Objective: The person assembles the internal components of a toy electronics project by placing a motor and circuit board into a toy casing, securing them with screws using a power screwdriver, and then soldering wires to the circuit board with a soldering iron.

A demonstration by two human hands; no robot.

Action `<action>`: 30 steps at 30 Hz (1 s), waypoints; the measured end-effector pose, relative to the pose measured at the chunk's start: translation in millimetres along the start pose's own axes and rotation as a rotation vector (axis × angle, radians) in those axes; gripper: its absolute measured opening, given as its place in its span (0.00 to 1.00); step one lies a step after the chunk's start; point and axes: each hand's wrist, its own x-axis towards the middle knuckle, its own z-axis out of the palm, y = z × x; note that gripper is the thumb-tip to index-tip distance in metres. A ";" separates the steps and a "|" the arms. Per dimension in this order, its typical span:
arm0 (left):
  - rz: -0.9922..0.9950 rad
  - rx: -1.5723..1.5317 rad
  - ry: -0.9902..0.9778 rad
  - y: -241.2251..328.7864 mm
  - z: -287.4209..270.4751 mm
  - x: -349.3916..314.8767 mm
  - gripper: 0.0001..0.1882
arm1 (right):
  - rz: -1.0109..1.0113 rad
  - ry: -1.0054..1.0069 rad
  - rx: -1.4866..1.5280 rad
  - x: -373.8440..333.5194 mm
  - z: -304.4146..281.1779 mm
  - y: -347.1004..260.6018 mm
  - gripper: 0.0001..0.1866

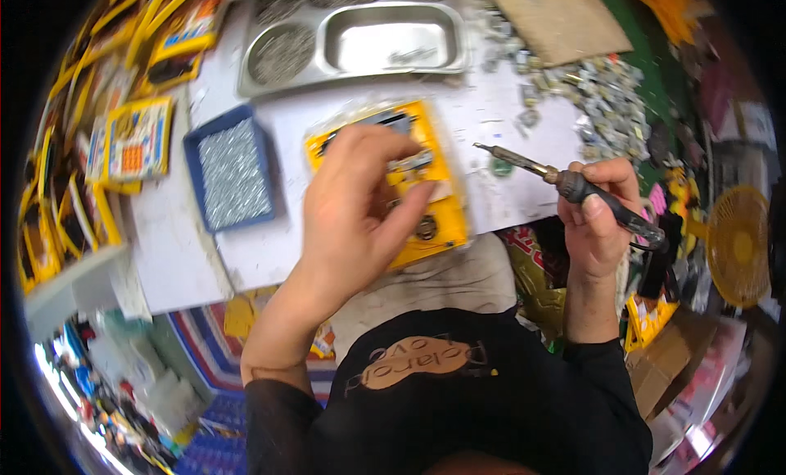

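Observation:
My left hand (348, 201) is over a yellow plastic casing (453, 217), its thumb and curled fingers apart. Nothing shows in its grasp, and it hides much of the casing. Inside the casing I see dark and silvery parts and a round speaker-like piece (426, 227) near the front. A clear plastic film shows along the casing's edge. My right hand (596, 217) is wrapped round the black handle of a soldering iron (580, 186). The iron's metal tip points left toward the casing, apart from it.
A blue bin (260, 160) of small silvery pieces is left of the casing. Behind stands a metal tray (393, 75) with compartments of small metal parts. Loose small parts (610, 98) and a brown board (565, 20) lie far right. Yellow casings (129, 143) crowd the left; a yellow fan (737, 246) stands right.

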 end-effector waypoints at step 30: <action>-0.062 0.388 0.193 -37.3 -21.7 -81.9 0.10 | 0.046 -0.077 -0.570 -9.1 4.9 28.9 0.10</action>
